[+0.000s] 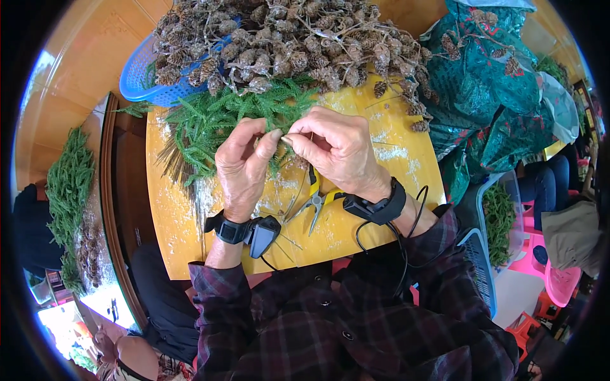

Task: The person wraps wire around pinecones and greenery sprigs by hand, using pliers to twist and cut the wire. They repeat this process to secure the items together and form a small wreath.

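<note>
Left hand [241, 166] curled, thumb and forefinger pinched on a small green sprig [277, 152], with a black strap device [244, 232] on the wrist. Right hand [340, 149] close beside, fingertips meeting those of the left hand at the same sprig, narrow pinch too, also with a black wrist device [375, 208] and a thin black cable running down to the plaid sleeve. Sprig short, feathery, with fine soft needles, mostly hidden between the fingers; impossible to tell if a wire is there as well. Just below the hands, lying flat on the yellow desk [356, 241], pliers with yellow handles [316, 200], partly covered by the right wrist. Around them a few thin straight wire pieces [293, 202] and pale dust on the desk surface. Behind the hands, a loose heap of green conifer twigs [216, 120], same feathery look as the sprig, touching the blue basket [136, 79]. Over that basket and the far desk edge, a big pile of brown cones on dry branches [286, 44]. At the right, green patterned bags [489, 82] with some cones on top. Near the right edge, a clear tub with more green twigs [499, 219]. Far left, lower down, another row of green twigs [67, 184].
</note>
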A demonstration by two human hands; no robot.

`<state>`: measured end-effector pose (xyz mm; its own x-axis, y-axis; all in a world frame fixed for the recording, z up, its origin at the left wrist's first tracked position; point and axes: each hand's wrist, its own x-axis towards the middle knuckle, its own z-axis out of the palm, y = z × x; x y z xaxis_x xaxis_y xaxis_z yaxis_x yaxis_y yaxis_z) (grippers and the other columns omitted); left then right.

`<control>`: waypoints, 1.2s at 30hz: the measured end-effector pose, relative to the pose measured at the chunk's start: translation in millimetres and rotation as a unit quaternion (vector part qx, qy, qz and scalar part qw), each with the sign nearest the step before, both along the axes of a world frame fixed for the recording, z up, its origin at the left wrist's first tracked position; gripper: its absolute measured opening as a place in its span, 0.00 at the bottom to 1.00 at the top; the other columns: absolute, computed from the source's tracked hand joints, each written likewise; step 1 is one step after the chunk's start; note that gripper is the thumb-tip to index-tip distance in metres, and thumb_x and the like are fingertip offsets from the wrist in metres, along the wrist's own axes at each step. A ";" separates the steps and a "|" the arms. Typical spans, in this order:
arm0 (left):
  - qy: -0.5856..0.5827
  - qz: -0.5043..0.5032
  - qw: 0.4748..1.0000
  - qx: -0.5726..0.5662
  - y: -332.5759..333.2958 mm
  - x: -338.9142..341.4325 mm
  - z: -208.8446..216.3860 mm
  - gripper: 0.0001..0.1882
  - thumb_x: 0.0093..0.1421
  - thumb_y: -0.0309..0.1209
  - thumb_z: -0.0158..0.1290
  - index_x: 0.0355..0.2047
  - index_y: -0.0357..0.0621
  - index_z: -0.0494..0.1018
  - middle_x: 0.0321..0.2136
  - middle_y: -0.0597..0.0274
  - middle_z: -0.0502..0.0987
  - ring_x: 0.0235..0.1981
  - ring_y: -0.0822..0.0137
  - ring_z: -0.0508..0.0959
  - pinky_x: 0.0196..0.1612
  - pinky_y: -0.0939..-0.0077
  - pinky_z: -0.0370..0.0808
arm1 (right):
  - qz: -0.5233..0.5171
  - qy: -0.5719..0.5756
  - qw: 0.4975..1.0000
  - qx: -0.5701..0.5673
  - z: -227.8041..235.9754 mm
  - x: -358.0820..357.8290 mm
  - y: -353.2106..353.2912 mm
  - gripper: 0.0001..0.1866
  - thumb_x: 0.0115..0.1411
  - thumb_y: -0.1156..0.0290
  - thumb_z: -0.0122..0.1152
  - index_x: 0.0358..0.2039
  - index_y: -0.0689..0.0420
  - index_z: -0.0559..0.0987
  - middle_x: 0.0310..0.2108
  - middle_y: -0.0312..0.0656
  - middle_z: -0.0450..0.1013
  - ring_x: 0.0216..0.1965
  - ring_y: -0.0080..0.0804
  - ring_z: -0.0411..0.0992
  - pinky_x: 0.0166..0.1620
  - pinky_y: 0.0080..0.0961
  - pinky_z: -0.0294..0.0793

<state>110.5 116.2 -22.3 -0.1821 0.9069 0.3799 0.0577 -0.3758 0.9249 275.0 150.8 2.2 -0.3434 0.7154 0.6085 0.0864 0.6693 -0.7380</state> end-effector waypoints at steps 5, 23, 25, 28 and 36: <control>0.050 -0.006 0.999 0.002 -2.0 2.1 6.7 0.09 0.56 0.21 0.56 0.38 0.35 0.73 0.28 0.68 0.70 0.28 0.79 0.66 0.30 0.86 0.65 | -0.033 0.004 0.998 0.058 -0.3 -0.3 1.6 0.04 0.51 0.83 0.63 0.28 0.63 0.78 0.21 0.36 0.70 0.18 0.21 0.67 0.21 0.19 0.66; -0.222 -0.102 0.941 -0.234 -4.0 1.6 5.1 0.04 0.57 0.25 0.56 0.30 0.36 0.75 0.22 0.74 0.66 0.25 0.82 0.62 0.29 0.85 0.62 | 0.012 -0.009 0.999 0.051 -5.2 4.1 12.8 0.11 0.49 0.87 0.60 0.33 0.59 0.81 0.35 0.39 0.73 0.30 0.22 0.72 0.32 0.16 0.73; -0.153 -0.094 0.961 -0.211 -3.6 7.7 6.9 0.04 0.57 0.25 0.56 0.30 0.36 0.75 0.21 0.75 0.63 0.24 0.82 0.60 0.27 0.85 0.60 | 0.008 -0.019 0.998 0.057 -4.9 5.8 13.5 0.11 0.49 0.86 0.60 0.33 0.59 0.81 0.35 0.39 0.73 0.31 0.23 0.73 0.32 0.17 0.73; -0.068 -0.096 0.978 -0.171 -3.1 3.6 6.4 0.04 0.57 0.25 0.56 0.31 0.36 0.75 0.20 0.74 0.61 0.23 0.81 0.59 0.27 0.84 0.59 | 0.039 -0.008 0.999 0.005 -6.4 6.9 14.3 0.10 0.51 0.85 0.60 0.33 0.59 0.81 0.35 0.38 0.73 0.33 0.21 0.72 0.35 0.16 0.72; 0.123 -0.137 0.980 -0.078 0.6 -6.5 3.6 0.07 0.56 0.24 0.55 0.35 0.36 0.76 0.20 0.70 0.61 0.24 0.78 0.60 0.27 0.81 0.59 | 0.151 0.037 0.958 -0.239 -13.8 13.9 18.9 0.08 0.53 0.83 0.61 0.34 0.60 0.82 0.36 0.38 0.74 0.34 0.17 0.70 0.37 0.13 0.69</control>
<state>104.0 116.9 -18.7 0.1555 0.9597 0.2340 0.2033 -0.2629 0.9432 288.8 169.8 -11.6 -0.5470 0.7935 0.2669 -0.1227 0.2394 -0.9631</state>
